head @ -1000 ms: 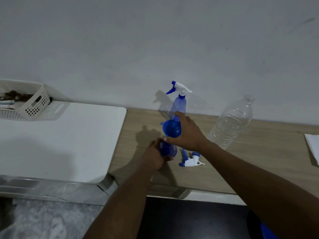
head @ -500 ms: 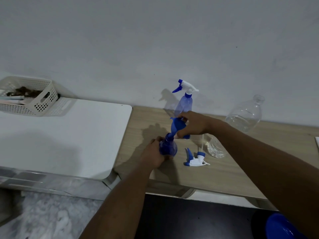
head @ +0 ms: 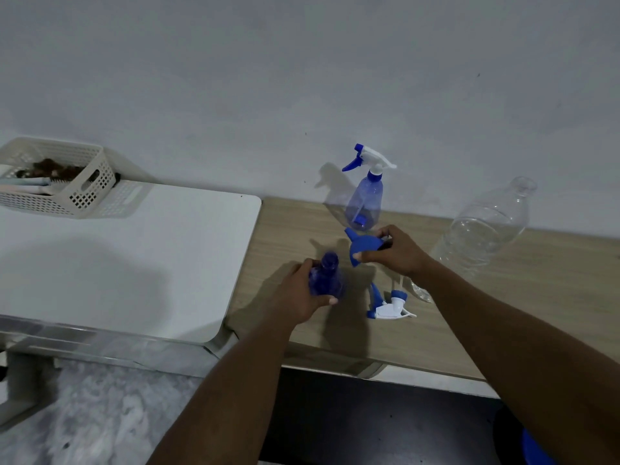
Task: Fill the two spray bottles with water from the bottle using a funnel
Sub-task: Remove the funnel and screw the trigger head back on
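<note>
My left hand [head: 298,293] grips an uncapped dark blue spray bottle [head: 326,278] that stands on the wooden table [head: 292,229]. My right hand [head: 394,251] holds the blue funnel [head: 364,245] tilted, just to the right of and above that bottle's neck, apart from it. The bottle's white and blue spray head [head: 389,305] lies on the table under my right wrist. A second spray bottle [head: 365,199], pale blue with its trigger head on, stands near the wall. A large clear water bottle [head: 486,229] stands at the right, partly behind my right forearm.
A white tabletop [head: 134,256] adjoins the wooden one on the left, with a white perforated basket [head: 67,182] at its back left corner. The grey wall runs right behind the bottles. A blue object [head: 533,448] shows at the bottom right, below the table edge.
The funnel was seated in the dark bottle's neck half a second ago; my right hand has lifted it out and shifted it right. My left hand keeps its grip on the bottle.
</note>
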Demonstrator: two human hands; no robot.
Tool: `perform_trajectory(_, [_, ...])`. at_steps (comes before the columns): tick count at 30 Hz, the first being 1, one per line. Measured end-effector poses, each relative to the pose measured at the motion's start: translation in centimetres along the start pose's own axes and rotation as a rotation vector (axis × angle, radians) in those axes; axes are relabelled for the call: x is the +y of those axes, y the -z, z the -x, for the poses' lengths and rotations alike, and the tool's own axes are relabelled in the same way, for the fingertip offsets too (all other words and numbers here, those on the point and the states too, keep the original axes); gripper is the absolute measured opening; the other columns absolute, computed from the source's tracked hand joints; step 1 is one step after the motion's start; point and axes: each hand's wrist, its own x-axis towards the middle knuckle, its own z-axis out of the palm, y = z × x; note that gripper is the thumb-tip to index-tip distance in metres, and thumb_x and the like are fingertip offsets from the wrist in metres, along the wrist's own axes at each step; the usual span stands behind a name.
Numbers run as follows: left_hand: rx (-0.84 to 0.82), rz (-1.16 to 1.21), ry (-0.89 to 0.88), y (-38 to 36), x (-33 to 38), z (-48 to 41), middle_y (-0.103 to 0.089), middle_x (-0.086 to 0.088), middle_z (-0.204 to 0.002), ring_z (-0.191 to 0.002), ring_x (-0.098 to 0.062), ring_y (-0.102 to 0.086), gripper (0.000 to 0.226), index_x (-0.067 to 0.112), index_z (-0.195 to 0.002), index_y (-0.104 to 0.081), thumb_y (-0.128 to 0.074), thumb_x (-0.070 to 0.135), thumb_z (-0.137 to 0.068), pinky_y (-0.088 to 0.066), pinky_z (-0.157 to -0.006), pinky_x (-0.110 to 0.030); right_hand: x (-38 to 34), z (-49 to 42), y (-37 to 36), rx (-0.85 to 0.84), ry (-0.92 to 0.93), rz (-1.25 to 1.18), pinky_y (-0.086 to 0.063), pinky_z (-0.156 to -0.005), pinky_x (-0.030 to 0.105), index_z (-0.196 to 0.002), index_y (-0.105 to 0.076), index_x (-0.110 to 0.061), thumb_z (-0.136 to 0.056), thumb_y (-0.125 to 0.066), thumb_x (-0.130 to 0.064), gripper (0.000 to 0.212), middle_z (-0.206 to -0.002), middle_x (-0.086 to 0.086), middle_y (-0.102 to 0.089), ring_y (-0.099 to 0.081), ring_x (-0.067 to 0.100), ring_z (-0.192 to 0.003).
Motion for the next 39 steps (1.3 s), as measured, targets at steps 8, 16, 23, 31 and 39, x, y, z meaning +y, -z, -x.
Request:
perform_trajectory(8, [0.011, -0.013, 0.000, 0.0, 0.4, 0.2, -0.055, -0.001, -0.131, -0.113, -0.019, -0.056, 0.081, 0.020, -0.135, -0.047, -0.091, 0.036, -0.069, -0.041, -0.087, -0.026, 4.0, -1.1, -3.8, 0.129, 0.000, 0.325, -0.043, -0.072, 0.032, -0.111, -0.043, -0.025, -0.067, -0.088, -0.042, 0.065, -0.104, 0.000, -0.055, -0.055, 0.018, -0.088])
perform_trajectory(16, [0.012, -0.045, -0.017, 0.4, 1.1, 0.7, -0.050, 0.006, -0.124, -0.104, -0.009, -0.048, 0.080, 0.019, -0.135, -0.046, -0.090, 0.035, -0.071, -0.036, -0.085, -0.023, 5.4, -0.6, -2.5, 0.205, 0.053, 0.622, -0.046, -0.097, 0.044, -0.131, -0.050, -0.025, -0.075, -0.068, -0.068, 0.073, -0.129, 0.005, -0.058, -0.053, 0.029, -0.120])
perform_trajectory(23, [0.004, -0.064, -0.024, 0.6, 1.5, 1.0, -0.051, 0.002, -0.124, -0.107, -0.009, -0.050, 0.076, 0.017, -0.136, -0.046, -0.088, 0.034, -0.074, -0.032, -0.082, -0.016, 8.2, 5.2, -1.5, 0.090, 0.267, 0.819, -0.046, -0.092, 0.036, -0.132, -0.052, -0.028, -0.081, -0.068, -0.059, 0.062, -0.132, -0.004, -0.056, -0.050, 0.018, -0.113])
perform_trajectory(31, [-0.006, -0.100, -0.016, 0.7, 2.6, 2.0, -0.052, -0.001, -0.132, -0.108, -0.010, -0.050, 0.075, 0.018, -0.137, -0.046, -0.087, 0.037, -0.076, -0.033, -0.084, -0.021, 9.6, 6.4, -3.0, 0.043, 0.173, 0.862, -0.045, -0.090, 0.034, -0.136, -0.046, -0.028, -0.087, -0.068, -0.044, 0.055, -0.132, -0.003, -0.058, -0.052, 0.020, -0.115])
perform_trajectory(39, [-0.017, -0.126, -0.016, 0.1, 2.7, 2.7, -0.053, -0.003, -0.136, -0.116, -0.017, -0.055, 0.078, 0.019, -0.139, -0.044, -0.086, 0.038, -0.076, -0.035, -0.084, -0.022, 7.0, 6.2, -0.7, 0.144, 0.460, 0.739, -0.041, -0.080, 0.033, -0.124, -0.061, -0.027, -0.094, -0.059, -0.040, 0.032, -0.112, 0.002, -0.068, -0.052, 0.016, -0.097])
